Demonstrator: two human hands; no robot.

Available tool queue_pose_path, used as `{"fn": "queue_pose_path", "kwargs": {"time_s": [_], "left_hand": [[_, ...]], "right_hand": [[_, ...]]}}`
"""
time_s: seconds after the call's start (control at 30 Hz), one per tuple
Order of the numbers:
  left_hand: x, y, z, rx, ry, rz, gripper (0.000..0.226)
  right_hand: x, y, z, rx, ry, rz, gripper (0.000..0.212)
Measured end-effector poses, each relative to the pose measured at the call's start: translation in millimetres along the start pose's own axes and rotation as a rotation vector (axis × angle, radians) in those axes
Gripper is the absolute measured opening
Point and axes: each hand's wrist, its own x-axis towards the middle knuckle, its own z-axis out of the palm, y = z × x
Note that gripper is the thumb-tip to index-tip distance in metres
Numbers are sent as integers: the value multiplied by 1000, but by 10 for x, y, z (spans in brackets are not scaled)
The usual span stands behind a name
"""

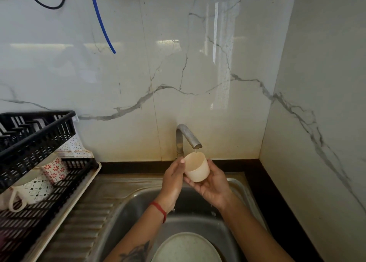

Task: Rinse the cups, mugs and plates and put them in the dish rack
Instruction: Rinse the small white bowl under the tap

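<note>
We hold the cup (196, 166) up over the sink (126, 206), tilted with its mouth just under the tap (188, 138), where a thin trickle drops onto the rim. Our right hand (210, 184) cradles it from below, fingers curled round the base and wall; our left hand (172, 178) rests against the near side of the rim, fingers curved on it, though whether the thumb reaches inside we cannot tell. To rinse well, we judge we should roll the cup slowly under the flow so water runs round the whole inner wall, rub the rim with the left fingers, then tip it fully to empty before moving off. The flow looks weak, so a little patience will pay. Wet plastic may slip, so the right hand ought to keep a firm wrap. A plate (186, 248) waits in the basin below. The rack (33, 135) stands to the left with two mugs (35, 188) already lying in its lower tier, and the cup belongs there next
</note>
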Motion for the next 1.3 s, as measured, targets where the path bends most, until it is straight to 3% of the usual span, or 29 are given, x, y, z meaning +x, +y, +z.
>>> {"fn": "queue_pose_path", "kwargs": {"time_s": [0.1,0.2,0.27,0.33,0.57,0.77,0.87,1.1,1.3], "left_hand": [[44,-63,13,-99,-4,-268,37],[48,-185,37,-489,-41,-517,43],[7,-253,75,-673,-69,-599,40],[-32,-323,109,-706,-83,-646,43],[-194,-510,-118,-587,-44,-698,63],[-498,-517,-517,-132,-23,-495,31],[-622,-622,-763,106,83,-378,31],[-927,-689,-1639,458,361,-157,29],[-1150,-389,-2404,881,451,53,37]], "right_hand": [[-73,-10,14,-329,40,-108,50],[-108,55,59,-969,251,-258,53],[-97,105,25,-1375,364,-365,59],[-98,140,-5,-1558,386,-408,63],[-188,170,-168,-1577,266,-338,65],[-221,368,-239,-1671,229,-327,68],[-205,464,-256,-1726,253,-246,75],[-42,993,5,-1724,131,-135,83],[-1,1410,452,-1688,-16,-143,71]]}}
